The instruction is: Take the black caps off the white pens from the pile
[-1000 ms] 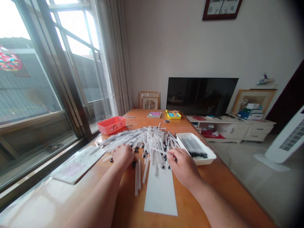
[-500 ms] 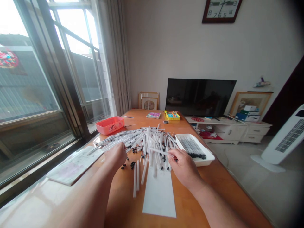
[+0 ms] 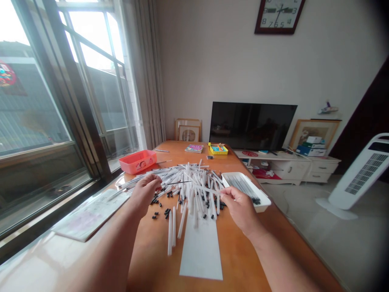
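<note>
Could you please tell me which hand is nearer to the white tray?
Right: the right hand is close beside the white tray; the left hand is farther off to its left.

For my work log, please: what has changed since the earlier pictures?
The left hand has lifted from beside the pile of tubes and now holds a thin dark stick. The right hand still pinches its pale tube; the white tray stayed put.

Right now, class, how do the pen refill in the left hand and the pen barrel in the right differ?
The pen refill is dark; the pen barrel is whitish and translucent. The pen refill is clearly thinner than the pen barrel. The pen refill lies nearly level, while the pen barrel slopes down toward the right hand. Both are straight and held near one end.
</note>
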A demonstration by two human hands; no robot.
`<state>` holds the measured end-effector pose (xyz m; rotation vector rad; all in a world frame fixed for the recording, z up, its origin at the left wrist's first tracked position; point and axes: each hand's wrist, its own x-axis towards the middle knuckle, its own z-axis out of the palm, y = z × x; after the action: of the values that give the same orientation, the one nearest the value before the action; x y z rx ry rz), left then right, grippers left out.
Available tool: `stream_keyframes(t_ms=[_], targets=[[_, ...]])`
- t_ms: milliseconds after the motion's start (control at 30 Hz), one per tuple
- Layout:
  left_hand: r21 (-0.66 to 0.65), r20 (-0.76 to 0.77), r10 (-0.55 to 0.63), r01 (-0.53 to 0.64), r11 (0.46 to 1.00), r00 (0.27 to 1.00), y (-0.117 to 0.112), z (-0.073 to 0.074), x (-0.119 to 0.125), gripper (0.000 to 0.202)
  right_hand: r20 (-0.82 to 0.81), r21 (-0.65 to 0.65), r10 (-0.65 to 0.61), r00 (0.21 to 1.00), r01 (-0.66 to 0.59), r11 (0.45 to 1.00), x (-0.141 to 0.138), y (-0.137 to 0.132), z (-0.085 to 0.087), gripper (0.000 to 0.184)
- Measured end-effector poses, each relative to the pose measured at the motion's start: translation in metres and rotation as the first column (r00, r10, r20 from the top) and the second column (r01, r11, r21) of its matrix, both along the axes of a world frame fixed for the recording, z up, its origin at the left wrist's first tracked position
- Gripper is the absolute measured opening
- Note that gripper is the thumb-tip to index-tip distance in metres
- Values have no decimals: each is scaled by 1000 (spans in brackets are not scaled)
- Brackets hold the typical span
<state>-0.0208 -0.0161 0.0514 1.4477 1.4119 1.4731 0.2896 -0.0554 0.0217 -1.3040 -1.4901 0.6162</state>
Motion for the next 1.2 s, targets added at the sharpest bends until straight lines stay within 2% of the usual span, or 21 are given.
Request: stream_keyframes(t_ms=[200, 467, 800, 1033, 1200], targets=[[11, 34, -58, 58, 998, 998, 0, -1, -2, 8, -122, -47, 24, 992, -30, 998, 4, 1, -3, 24], [13, 12, -93, 93, 996, 996, 2, -3, -3, 8, -146, -59, 40, 988, -49, 997, 4, 0, 0, 22], [-48, -37, -198, 196, 979, 980, -8, 5, 3, 8, -253, -144, 188, 949, -229, 963, 0, -4, 6, 19], [-90, -93, -300, 292, 952, 949, -15, 7, 21, 21, -211, -193, 336, 918, -376, 906, -13, -13, 8, 18], [-53, -30, -387, 385, 921, 922, -13, -2, 35, 28, -126, -211, 358, 925, -378, 902, -20, -14, -1, 19]])
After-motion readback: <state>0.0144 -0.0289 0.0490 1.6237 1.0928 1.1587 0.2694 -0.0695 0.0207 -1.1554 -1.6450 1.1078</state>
